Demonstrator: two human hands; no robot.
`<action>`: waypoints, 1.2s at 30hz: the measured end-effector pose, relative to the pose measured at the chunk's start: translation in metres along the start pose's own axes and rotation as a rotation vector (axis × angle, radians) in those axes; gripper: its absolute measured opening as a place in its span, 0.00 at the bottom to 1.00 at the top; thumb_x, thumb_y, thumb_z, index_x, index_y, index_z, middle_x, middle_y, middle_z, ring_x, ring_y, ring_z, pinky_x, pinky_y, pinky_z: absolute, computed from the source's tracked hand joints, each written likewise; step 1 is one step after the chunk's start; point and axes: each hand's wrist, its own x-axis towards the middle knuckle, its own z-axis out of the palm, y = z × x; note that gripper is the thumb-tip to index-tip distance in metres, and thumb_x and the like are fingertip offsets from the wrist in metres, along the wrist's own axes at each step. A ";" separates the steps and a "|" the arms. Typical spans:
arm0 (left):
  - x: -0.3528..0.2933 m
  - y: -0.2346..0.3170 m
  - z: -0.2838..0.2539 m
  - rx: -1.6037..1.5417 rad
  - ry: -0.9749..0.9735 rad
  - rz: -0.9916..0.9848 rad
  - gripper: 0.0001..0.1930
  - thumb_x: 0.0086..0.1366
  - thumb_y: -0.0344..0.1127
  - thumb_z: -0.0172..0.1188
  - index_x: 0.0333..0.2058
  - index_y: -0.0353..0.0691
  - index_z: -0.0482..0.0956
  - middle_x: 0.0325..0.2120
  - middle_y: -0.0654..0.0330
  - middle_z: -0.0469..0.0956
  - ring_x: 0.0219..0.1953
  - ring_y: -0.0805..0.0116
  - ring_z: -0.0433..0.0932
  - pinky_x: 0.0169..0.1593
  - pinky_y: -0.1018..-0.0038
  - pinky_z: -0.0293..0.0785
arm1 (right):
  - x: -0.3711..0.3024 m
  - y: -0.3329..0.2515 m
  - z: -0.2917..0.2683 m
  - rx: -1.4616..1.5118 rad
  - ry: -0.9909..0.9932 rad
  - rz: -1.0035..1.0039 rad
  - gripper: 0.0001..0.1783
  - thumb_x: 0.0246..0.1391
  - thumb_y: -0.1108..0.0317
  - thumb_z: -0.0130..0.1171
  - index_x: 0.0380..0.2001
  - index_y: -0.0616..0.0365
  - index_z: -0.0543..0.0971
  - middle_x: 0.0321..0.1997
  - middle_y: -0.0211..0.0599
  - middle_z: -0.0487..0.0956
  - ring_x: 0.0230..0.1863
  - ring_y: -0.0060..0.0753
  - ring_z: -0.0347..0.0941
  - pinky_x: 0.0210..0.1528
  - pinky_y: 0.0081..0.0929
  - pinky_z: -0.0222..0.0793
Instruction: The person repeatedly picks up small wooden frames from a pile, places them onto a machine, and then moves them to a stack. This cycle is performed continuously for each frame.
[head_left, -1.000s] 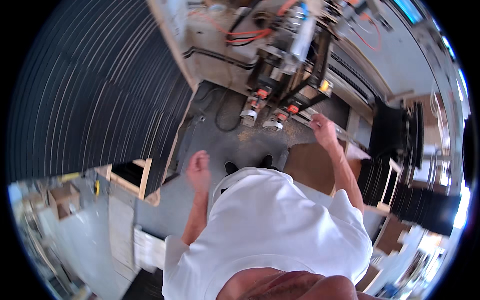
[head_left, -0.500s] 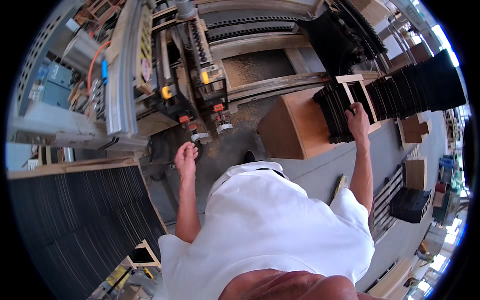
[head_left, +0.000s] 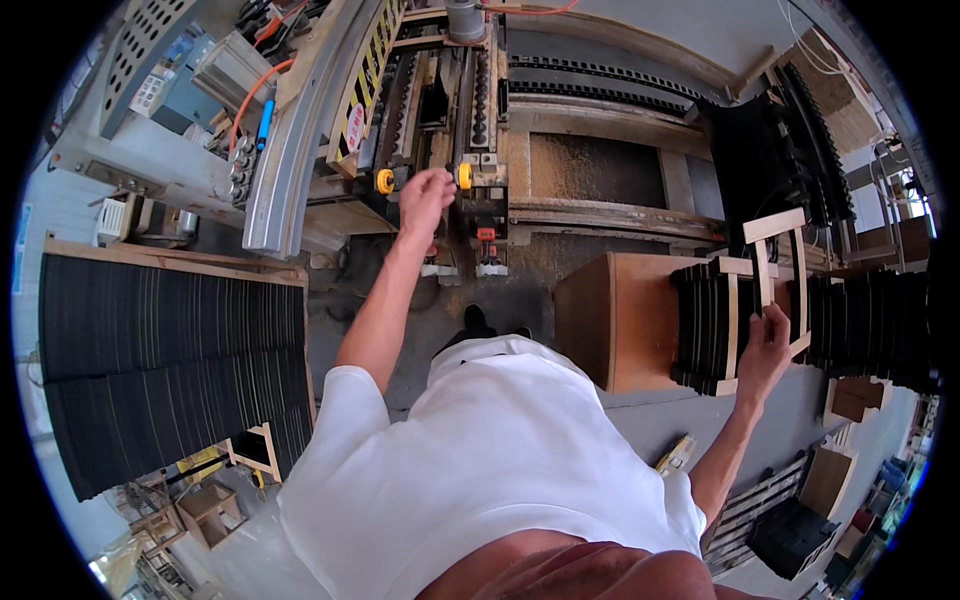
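A person's right hand (head_left: 765, 352) grips one bar of a pale wooden frame (head_left: 773, 227), held tilted by a black stack (head_left: 706, 325) at right; the left hand (head_left: 427, 201) curls near a machine's yellow knob (head_left: 464, 176), whether gripping anything cannot be told. A firm hold, clear of the stack, should best spare the slim bars.

The frame (head_left: 773, 226) at right is pale cream. The right stack (head_left: 865, 325) is black; the left stack (head_left: 170, 350) is black with thin pale stripes. The far knobs (head_left: 464, 176) are yellow, the strip (head_left: 376, 60) diagonally striped yellow and black, the hose (head_left: 249, 100) orange. Near, the shirt (head_left: 480, 450) is white, the box (head_left: 645, 325) orange-brown.
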 end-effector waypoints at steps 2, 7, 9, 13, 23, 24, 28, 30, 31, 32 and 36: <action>0.039 0.019 0.005 -0.094 0.023 -0.033 0.15 0.68 0.37 0.53 0.48 0.33 0.73 0.39 0.58 0.78 0.39 0.70 0.79 0.42 0.74 0.78 | 0.003 -0.008 0.007 0.049 -0.037 -0.070 0.11 0.57 0.79 0.54 0.44 0.62 0.74 0.42 0.35 0.77 0.38 0.20 0.70 0.46 0.19 0.66; 0.149 0.040 0.011 -0.250 0.049 -0.103 0.21 0.68 0.40 0.52 0.53 0.31 0.68 0.46 0.52 0.75 0.45 0.61 0.77 0.48 0.67 0.77 | 0.006 -0.038 0.028 0.096 -0.123 -0.109 0.11 0.55 0.79 0.55 0.43 0.62 0.74 0.44 0.37 0.78 0.40 0.26 0.73 0.42 0.24 0.70; 0.197 0.040 0.015 -0.294 0.046 -0.138 0.24 0.68 0.43 0.53 0.55 0.31 0.65 0.50 0.49 0.73 0.49 0.57 0.76 0.49 0.65 0.77 | 0.008 -0.049 0.036 0.065 -0.131 -0.116 0.11 0.53 0.79 0.57 0.41 0.61 0.75 0.47 0.40 0.79 0.40 0.33 0.75 0.41 0.26 0.70; 0.274 0.044 0.031 -0.335 0.066 -0.204 0.34 0.68 0.49 0.52 0.60 0.26 0.55 0.58 0.43 0.64 0.55 0.50 0.70 0.55 0.59 0.71 | 0.010 -0.070 0.055 -0.004 -0.147 -0.150 0.12 0.50 0.80 0.58 0.40 0.61 0.75 0.43 0.41 0.79 0.41 0.42 0.75 0.42 0.32 0.71; 0.391 0.041 0.044 -0.654 0.265 -0.211 0.28 0.64 0.50 0.56 0.51 0.31 0.63 0.42 0.49 0.70 0.43 0.54 0.74 0.46 0.56 0.78 | 0.041 -0.136 0.125 -0.075 -0.339 -0.121 0.12 0.48 0.81 0.59 0.37 0.60 0.75 0.38 0.42 0.79 0.31 0.35 0.73 0.37 0.28 0.69; 0.395 0.039 0.036 -0.668 0.281 -0.167 0.26 0.65 0.47 0.55 0.51 0.31 0.63 0.42 0.49 0.71 0.43 0.55 0.74 0.45 0.57 0.79 | 0.050 -0.141 0.137 -0.071 -0.348 -0.174 0.12 0.48 0.81 0.59 0.37 0.60 0.75 0.36 0.42 0.78 0.31 0.36 0.73 0.37 0.28 0.69; 0.376 0.037 0.040 -0.700 0.327 -0.145 0.18 0.66 0.36 0.54 0.48 0.30 0.66 0.44 0.49 0.72 0.43 0.56 0.76 0.41 0.63 0.83 | 0.083 -0.174 0.189 -0.018 -0.413 -0.302 0.14 0.45 0.82 0.59 0.38 0.60 0.76 0.33 0.41 0.77 0.35 0.42 0.73 0.40 0.33 0.69; 0.335 0.037 0.040 -0.706 0.342 -0.175 0.20 0.66 0.35 0.55 0.51 0.29 0.65 0.47 0.48 0.70 0.47 0.54 0.75 0.42 0.63 0.82 | 0.101 -0.194 0.223 -0.005 -0.443 -0.456 0.15 0.43 0.82 0.60 0.37 0.59 0.76 0.32 0.40 0.77 0.37 0.44 0.73 0.40 0.35 0.69; 0.312 0.036 0.042 -0.722 0.299 -0.172 0.22 0.65 0.36 0.55 0.53 0.28 0.63 0.48 0.48 0.69 0.49 0.53 0.73 0.44 0.63 0.82 | 0.109 -0.203 0.241 0.016 -0.453 -0.519 0.15 0.42 0.82 0.61 0.37 0.59 0.76 0.32 0.39 0.77 0.38 0.44 0.73 0.40 0.36 0.70; 0.297 0.024 0.031 -0.707 0.297 -0.143 0.24 0.65 0.38 0.56 0.53 0.27 0.63 0.48 0.48 0.70 0.49 0.53 0.73 0.45 0.64 0.81 | 0.118 -0.213 0.261 0.041 -0.491 -0.595 0.14 0.42 0.80 0.61 0.36 0.58 0.76 0.32 0.39 0.78 0.39 0.44 0.74 0.41 0.36 0.70; 0.210 0.009 0.020 -0.596 0.167 -0.177 0.13 0.65 0.36 0.55 0.42 0.33 0.69 0.36 0.56 0.75 0.44 0.61 0.77 0.47 0.64 0.77 | 0.141 -0.245 0.349 0.095 -0.597 -0.877 0.12 0.44 0.76 0.61 0.35 0.56 0.77 0.33 0.39 0.78 0.40 0.45 0.74 0.42 0.38 0.70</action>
